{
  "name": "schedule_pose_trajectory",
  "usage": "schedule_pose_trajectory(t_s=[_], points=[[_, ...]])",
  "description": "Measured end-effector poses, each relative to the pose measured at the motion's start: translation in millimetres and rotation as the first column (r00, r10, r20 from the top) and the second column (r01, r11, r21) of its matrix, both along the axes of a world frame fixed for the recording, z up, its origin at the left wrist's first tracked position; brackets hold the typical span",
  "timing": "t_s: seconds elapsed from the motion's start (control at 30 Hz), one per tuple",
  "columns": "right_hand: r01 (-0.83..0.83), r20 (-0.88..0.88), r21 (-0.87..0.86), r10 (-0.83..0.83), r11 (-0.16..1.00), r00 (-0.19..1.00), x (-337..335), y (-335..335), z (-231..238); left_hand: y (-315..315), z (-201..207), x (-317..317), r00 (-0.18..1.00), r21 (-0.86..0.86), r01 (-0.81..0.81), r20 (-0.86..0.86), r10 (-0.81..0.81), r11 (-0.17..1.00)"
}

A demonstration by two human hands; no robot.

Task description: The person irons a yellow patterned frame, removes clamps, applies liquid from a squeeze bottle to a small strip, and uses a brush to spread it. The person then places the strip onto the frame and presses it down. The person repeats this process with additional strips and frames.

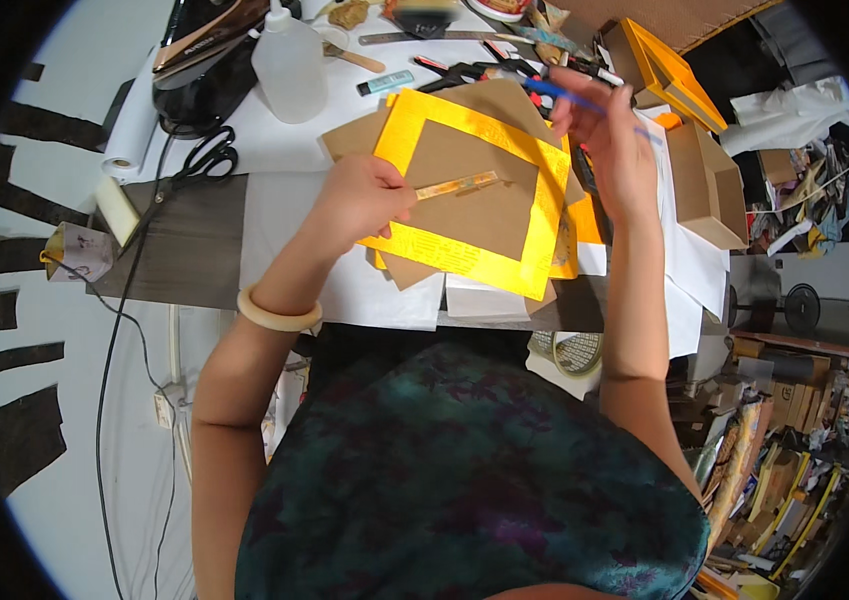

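Observation:
My left hand [364,200] is closed on one end of a narrow gold-patterned strip [456,185]. The strip reaches over the opening of a shiny yellow square frame [459,258], which lies tilted on brown cardboard sheets [492,98]. To the right of the frame, my right hand [616,150] is raised, its fingers closed round a slim blue stick [574,94]. Motion smears the stick, so whether it is a pen or a brush is unclear.
At the back left stand a white squeeze bottle [289,68] and black scissors [208,160]. A glue stick [385,82], a metal ruler [424,38] and black clamps [459,74] lie behind the frame. An open cardboard box [706,188] sits at the right.

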State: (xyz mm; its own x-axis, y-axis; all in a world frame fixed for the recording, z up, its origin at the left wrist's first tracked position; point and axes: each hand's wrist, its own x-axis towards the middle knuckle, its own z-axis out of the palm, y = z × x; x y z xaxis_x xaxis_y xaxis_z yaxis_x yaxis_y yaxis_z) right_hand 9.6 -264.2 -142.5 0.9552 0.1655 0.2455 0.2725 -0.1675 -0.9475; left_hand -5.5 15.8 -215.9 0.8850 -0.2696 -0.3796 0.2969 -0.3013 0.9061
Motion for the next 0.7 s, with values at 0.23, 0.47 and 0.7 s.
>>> schedule_pose_trajectory(t_s=[0.23, 0.47, 0.7], points=[[0.089, -0.200, 0.254, -0.038, 0.963, 0.979, -43, 11, -62, 2, 3, -3, 0.995, 0.056, 0.062, 0.075, -0.066, 0.997], [0.028, -0.161, 0.287, 0.019, 0.958, 0.987, -35, 24, -80, -7, -3, -1, 0.980, 0.239, 0.030, 0.182, -0.075, 0.971], [-0.031, -0.240, 0.189, 0.077, 0.982, 0.968, -32, 20, -90, -9, -14, 3, 0.975, 0.264, 0.016, 0.208, -0.073, 0.964]])
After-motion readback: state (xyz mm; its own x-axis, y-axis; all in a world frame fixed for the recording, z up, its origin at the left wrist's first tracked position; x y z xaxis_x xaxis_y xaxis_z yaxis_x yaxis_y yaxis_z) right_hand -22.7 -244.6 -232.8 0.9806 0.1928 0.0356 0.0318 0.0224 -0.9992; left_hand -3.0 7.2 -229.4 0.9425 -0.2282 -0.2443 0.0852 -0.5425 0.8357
